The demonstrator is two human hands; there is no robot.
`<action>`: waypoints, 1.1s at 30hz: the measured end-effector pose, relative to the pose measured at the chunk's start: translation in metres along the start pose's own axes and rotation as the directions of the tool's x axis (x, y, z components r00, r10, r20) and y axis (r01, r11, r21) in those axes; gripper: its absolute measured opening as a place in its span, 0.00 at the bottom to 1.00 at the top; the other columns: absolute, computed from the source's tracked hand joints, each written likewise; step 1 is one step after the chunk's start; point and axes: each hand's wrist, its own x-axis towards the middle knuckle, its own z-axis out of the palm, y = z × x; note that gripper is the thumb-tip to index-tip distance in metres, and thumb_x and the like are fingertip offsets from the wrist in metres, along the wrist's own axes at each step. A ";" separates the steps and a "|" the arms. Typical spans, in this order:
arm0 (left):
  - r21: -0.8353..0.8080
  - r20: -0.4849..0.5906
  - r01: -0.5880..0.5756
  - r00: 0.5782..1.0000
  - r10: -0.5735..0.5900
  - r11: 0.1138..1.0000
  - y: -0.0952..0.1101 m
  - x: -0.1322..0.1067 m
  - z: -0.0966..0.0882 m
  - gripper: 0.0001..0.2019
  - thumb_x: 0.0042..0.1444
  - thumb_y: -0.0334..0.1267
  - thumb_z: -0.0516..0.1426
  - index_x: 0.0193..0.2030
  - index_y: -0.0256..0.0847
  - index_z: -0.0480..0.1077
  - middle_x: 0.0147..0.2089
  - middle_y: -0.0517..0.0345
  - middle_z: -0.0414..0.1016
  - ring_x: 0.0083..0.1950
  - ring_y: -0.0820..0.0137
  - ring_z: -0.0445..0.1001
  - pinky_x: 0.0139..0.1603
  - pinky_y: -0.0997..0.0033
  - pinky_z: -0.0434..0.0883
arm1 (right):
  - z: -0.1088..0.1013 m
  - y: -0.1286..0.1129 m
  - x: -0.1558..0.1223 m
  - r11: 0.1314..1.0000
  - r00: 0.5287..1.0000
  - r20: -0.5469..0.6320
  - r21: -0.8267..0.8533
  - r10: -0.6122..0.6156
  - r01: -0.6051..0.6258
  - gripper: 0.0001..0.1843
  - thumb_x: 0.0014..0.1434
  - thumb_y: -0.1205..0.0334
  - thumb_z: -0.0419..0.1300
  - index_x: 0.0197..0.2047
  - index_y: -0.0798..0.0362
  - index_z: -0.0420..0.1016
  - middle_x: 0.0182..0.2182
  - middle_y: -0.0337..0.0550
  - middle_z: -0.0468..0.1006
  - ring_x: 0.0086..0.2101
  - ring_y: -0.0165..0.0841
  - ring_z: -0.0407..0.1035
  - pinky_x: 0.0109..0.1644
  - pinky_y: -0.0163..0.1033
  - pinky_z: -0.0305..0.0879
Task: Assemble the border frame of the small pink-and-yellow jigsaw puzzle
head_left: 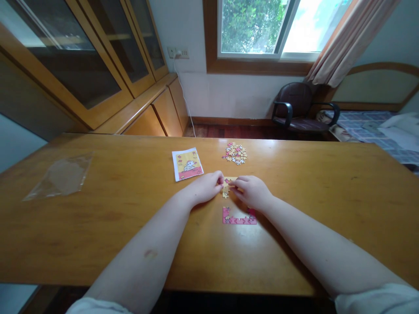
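My left hand (209, 185) has its fingers curled together against the left edge of a partly joined yellow jigsaw puzzle section (225, 192). From the other side, my right hand (252, 189) reaches over the same section, thumb and fingers pinched on a puzzle piece that they mostly hide. Nearer to me lies a separate pink puzzle section (240, 221), joined in a U shape along its bottom and both sides. Beyond my hands is a heap of loose puzzle pieces (235, 153). A picture sheet (187, 164) with a white figure on yellow and pink lies left of the heap.
Everything rests on a wooden table (131, 235). A clear plastic bag (62, 176) lies flat at its left. Behind the table are a glass-doored cabinet (131, 87), a window (255, 30), an office chair (297, 107) and a bed (366, 126).
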 end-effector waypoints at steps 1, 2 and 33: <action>-0.002 0.009 -0.003 1.000 0.003 1.000 0.000 0.000 0.000 0.04 0.57 0.35 0.52 0.39 0.42 0.66 0.37 0.58 0.75 0.37 0.68 0.72 0.37 0.69 0.67 | 0.000 0.000 0.000 1.000 1.000 0.004 -0.004 -0.001 0.001 0.11 0.62 0.60 0.56 0.41 0.49 0.81 0.33 0.44 0.81 0.31 0.32 0.71 0.38 0.35 0.62; -0.002 0.016 -0.006 1.000 0.006 1.000 0.000 0.000 0.000 0.04 0.57 0.35 0.52 0.39 0.42 0.66 0.37 0.58 0.75 0.37 0.68 0.72 0.37 0.70 0.66 | -0.001 0.001 0.000 1.000 1.000 0.010 -0.006 -0.006 0.006 0.11 0.62 0.61 0.57 0.40 0.49 0.81 0.33 0.43 0.81 0.31 0.32 0.72 0.38 0.35 0.62; 0.082 0.006 -0.035 0.999 0.035 0.996 -0.007 -0.001 -0.003 0.04 0.53 0.37 0.54 0.34 0.43 0.69 0.35 0.59 0.77 0.34 0.68 0.72 0.33 0.71 0.65 | -0.010 -0.009 0.000 0.986 0.959 0.232 0.057 -0.163 0.154 0.10 0.61 0.61 0.58 0.33 0.50 0.81 0.30 0.42 0.80 0.29 0.31 0.71 0.34 0.35 0.61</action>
